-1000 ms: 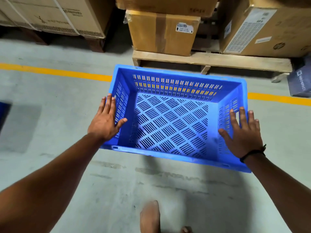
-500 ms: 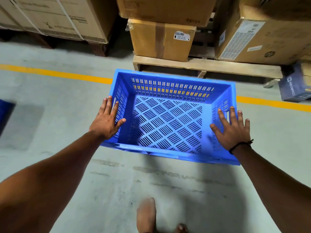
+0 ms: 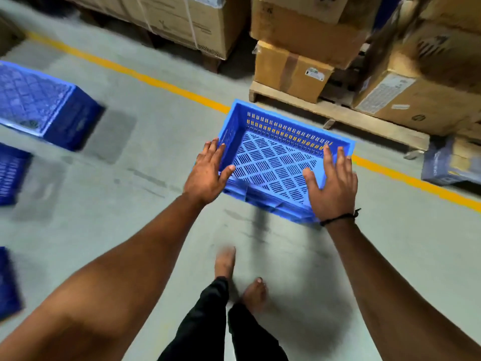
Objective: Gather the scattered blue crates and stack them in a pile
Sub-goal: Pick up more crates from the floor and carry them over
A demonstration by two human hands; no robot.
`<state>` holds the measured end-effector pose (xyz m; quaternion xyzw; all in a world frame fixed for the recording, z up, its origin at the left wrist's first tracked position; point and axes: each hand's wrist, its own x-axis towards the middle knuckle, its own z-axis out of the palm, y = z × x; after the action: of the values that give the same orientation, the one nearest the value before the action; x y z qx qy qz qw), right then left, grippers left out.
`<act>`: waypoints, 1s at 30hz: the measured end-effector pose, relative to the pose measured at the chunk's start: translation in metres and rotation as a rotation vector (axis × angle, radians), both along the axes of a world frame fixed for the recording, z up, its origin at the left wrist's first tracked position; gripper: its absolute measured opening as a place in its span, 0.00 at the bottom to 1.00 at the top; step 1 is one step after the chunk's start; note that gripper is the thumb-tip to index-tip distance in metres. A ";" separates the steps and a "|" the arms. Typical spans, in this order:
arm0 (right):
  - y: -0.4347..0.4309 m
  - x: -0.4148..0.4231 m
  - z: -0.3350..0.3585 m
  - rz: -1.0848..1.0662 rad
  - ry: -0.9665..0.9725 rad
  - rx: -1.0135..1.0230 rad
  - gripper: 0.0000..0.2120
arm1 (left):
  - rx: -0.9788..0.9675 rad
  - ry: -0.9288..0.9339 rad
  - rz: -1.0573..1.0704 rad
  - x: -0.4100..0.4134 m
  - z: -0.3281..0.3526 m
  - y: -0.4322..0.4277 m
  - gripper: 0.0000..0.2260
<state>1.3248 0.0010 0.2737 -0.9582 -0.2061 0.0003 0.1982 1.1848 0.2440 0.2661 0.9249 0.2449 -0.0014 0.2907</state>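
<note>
An open-topped blue crate with slotted walls and floor is held above the grey floor in the middle of the view. My left hand presses flat on its left wall, thumb hooked inside. My right hand, with a black cord at the wrist, presses on its right wall the same way. An upturned blue crate lies on the floor at the left. Another blue crate shows at the left edge, and a third at the lower left; both are cut off and blurred.
A yellow floor line runs diagonally from upper left to right. Behind it stand wooden pallets loaded with cardboard boxes. A small dark box sits at the right. My bare feet are below the crate.
The view has swung to the left, bringing the crates on the floor at the left into sight. The held crate has moved with me, still gripped at both sides. My feet have stepped.
</note>
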 end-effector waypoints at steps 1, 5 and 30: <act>0.007 -0.010 0.020 0.029 0.007 0.018 0.32 | 0.000 -0.017 0.026 -0.015 0.021 0.001 0.28; 0.040 -0.054 0.080 0.179 0.063 0.054 0.33 | 0.023 -0.047 0.126 -0.078 0.088 0.015 0.28; 0.280 -0.341 0.188 0.537 0.139 0.121 0.31 | 0.087 -0.072 0.623 -0.483 0.207 0.205 0.27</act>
<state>0.9842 0.2809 0.4613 -0.8536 -0.4379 0.1064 0.2614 0.7020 0.4492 0.4735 0.8165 0.5057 0.1312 0.2458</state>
